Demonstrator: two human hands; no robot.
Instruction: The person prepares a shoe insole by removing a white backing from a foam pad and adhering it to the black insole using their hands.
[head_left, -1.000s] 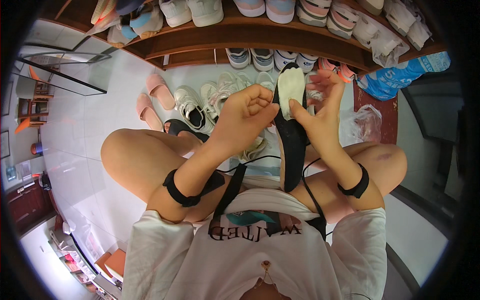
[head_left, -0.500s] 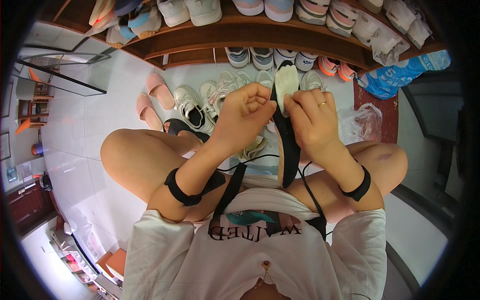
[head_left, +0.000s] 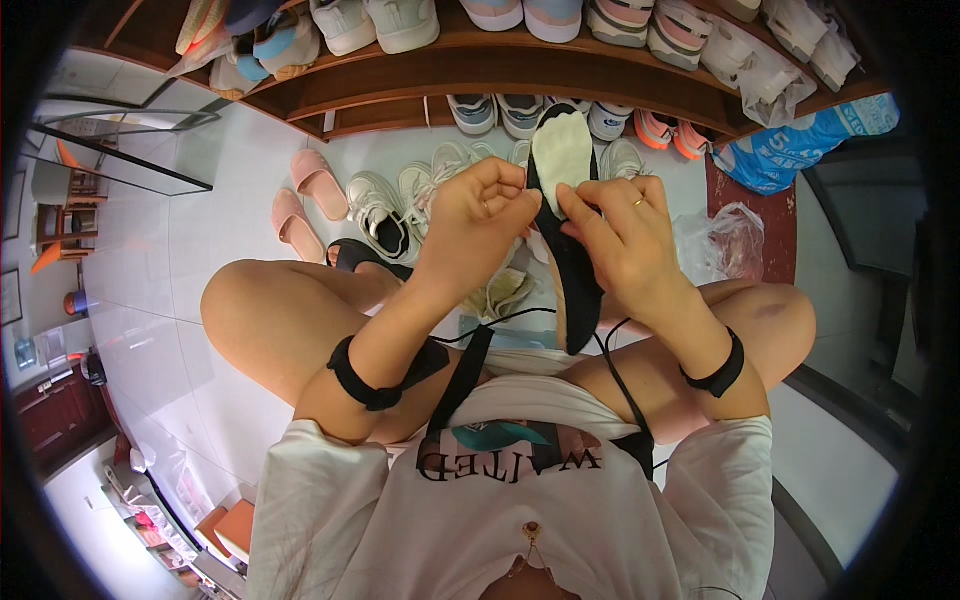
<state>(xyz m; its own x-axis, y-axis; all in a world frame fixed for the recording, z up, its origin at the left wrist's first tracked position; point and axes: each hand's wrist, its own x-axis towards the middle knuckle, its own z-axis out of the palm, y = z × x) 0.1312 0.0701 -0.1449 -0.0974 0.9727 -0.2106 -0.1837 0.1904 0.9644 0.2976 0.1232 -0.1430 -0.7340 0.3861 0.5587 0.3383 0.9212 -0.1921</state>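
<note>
A long black insole [head_left: 568, 260] with a beige side edge is held up between my hands, its toe end pointing away from me. A cream forefoot pad [head_left: 563, 150] lies over the black toe end. My left hand [head_left: 480, 215] is closed, with thumb and forefinger pinching at the insole's left edge. On the right side, my right hand [head_left: 628, 235] grips the insole, its thumb and forefinger at the pad's lower edge. A ring sits on one right finger. Behind the insole, part of a light shoe [head_left: 503, 293] shows on the floor.
A wooden shoe rack [head_left: 480, 72] with several pairs stands ahead. White sneakers [head_left: 380, 215] and pink slippers [head_left: 320, 185] are on the tiles to the left. Clear plastic bags [head_left: 725, 245] and a blue bag [head_left: 790, 155] lie right. Black cords [head_left: 520, 313] hang near my lap.
The insole has tilted and moved slightly away from me and left, showing more of the cream pad's face. Both hands have shifted slightly left with it.
</note>
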